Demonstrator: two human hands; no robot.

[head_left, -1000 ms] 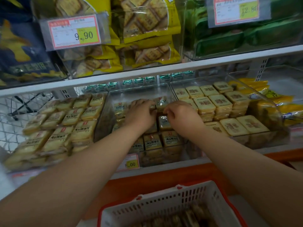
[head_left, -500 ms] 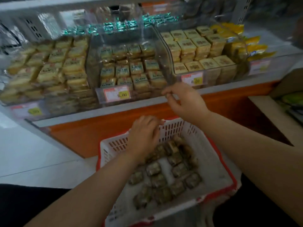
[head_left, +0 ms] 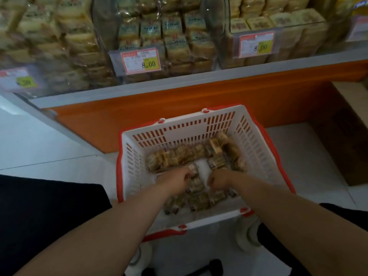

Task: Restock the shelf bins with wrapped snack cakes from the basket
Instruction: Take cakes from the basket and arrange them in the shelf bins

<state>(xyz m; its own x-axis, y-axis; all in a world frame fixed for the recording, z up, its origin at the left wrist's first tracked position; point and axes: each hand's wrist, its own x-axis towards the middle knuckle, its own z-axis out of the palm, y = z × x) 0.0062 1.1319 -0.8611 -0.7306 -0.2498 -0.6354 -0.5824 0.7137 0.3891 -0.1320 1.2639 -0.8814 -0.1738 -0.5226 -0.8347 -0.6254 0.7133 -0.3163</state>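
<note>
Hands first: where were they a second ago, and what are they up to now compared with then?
A second ago both hands were up in the middle shelf bin arranging cakes. Since then they dropped into the basket. The left hand now curls around a wrapped cake; the right hand reaches among the cakes, its grip unclear. The bins and price tags look unchanged.

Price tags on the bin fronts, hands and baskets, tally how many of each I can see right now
Price tags: 4, at the left, middle, right and the far-right edge.
Hands: 2, left hand, right hand.
Baskets: 1, the white basket.
Total: 7
</note>
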